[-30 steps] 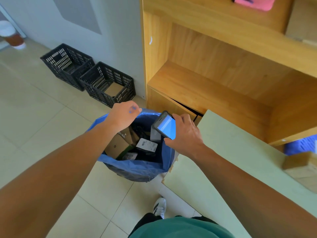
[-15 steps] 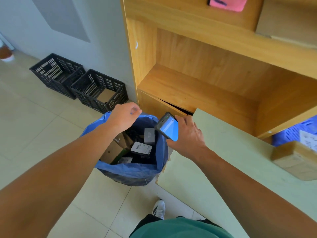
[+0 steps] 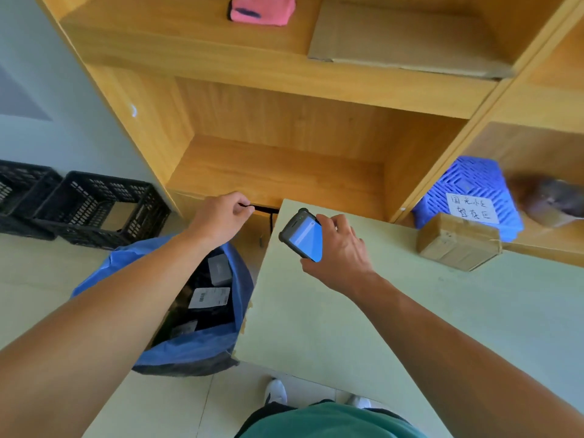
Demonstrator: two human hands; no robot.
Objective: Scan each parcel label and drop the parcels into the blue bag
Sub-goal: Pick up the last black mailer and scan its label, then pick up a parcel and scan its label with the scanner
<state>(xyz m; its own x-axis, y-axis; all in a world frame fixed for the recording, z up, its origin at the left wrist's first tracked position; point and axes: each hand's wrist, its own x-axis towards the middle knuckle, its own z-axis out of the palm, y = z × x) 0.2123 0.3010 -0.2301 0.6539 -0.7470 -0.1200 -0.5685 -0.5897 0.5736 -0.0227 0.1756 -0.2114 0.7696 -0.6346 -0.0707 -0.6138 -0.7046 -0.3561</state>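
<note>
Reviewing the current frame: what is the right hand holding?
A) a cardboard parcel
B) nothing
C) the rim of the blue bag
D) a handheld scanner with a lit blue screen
D: the right hand grips the handheld scanner, its screen lit blue, over the table edge, while the cardboard parcel sits untouched farther along the table.

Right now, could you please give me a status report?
Left hand curled, empty, by blue bag. Right hand holds scanner. Cardboard parcel on table. Path clear.
</note>
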